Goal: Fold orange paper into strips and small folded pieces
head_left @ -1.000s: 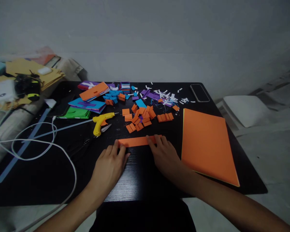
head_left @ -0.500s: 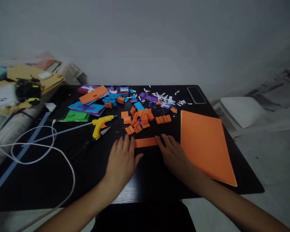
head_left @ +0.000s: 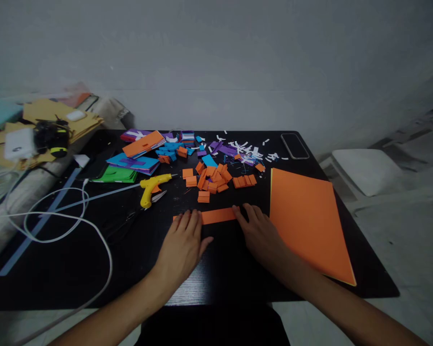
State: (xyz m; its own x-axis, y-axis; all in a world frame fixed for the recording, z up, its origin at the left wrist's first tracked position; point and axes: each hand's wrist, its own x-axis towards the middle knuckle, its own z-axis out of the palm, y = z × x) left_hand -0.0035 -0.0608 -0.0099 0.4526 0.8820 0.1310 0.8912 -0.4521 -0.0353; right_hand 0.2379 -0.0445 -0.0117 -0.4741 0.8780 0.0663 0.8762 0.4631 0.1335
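A narrow orange paper strip (head_left: pixel 218 216) lies crosswise on the black table in front of me. My left hand (head_left: pixel 184 240) rests flat over its left part, palm down, thumb apart from the fingers; the strip's left tip peeks out beyond the fingers. At the strip's right end, my right hand (head_left: pixel 258 230) lays its fingertips on the paper, fingers stretched and slightly spread. Just beyond both hands sits a heap of small folded orange paper pieces (head_left: pixel 222 178), with one orange piece (head_left: pixel 203 196) apart at the near side.
Right of my right hand lies a stack of orange sheets (head_left: pixel 303 216). A yellow glue gun (head_left: pixel 151 187) and scissors (head_left: pixel 130 216) are on the left, near a white cable (head_left: pixel 108 259). Folded coloured papers (head_left: pixel 133 163), white and purple scraps (head_left: pixel 245 149) and a phone (head_left: pixel 295 146) lie farther back.
The view has shifted slightly. The loose orange pieces at the heap's near edge lie differently, and the strip's left tip now shows beside my left hand. Both hands stay on the strip.
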